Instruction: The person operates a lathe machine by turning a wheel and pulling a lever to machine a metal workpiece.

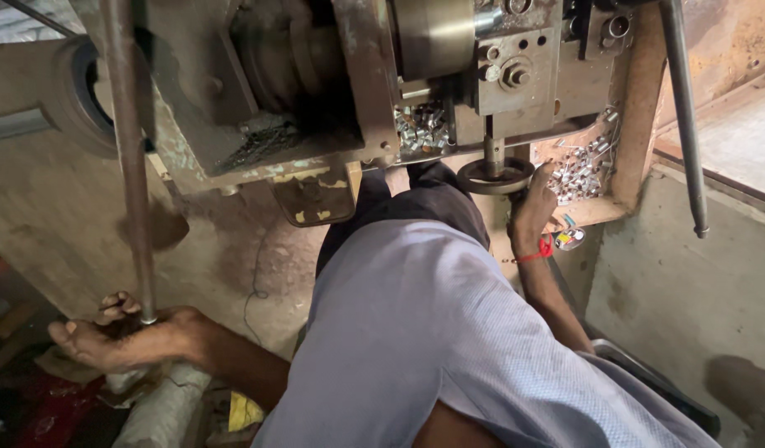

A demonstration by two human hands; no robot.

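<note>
From the head view, the person sits in front of a metal machine (449, 75) and looks down over a light blue shirt (432, 332). The left hand (121, 336) is low at the left side, and its fingers are curled around the bottom end of a long metal rod (129, 158) that goes up past the machine. The right hand (532, 207), with a red thread on the wrist, rests against the small round handwheel (494, 176) under the machine. I cannot tell if its fingers close on the wheel or only touch it.

Small shiny metal pieces (577, 170) lie in the tray just beside the wheel.

To do this well, I think the rod should be held firmly while the wheel is turned slowly, with the sleeve and thread kept away from the rotating parts.
</note>
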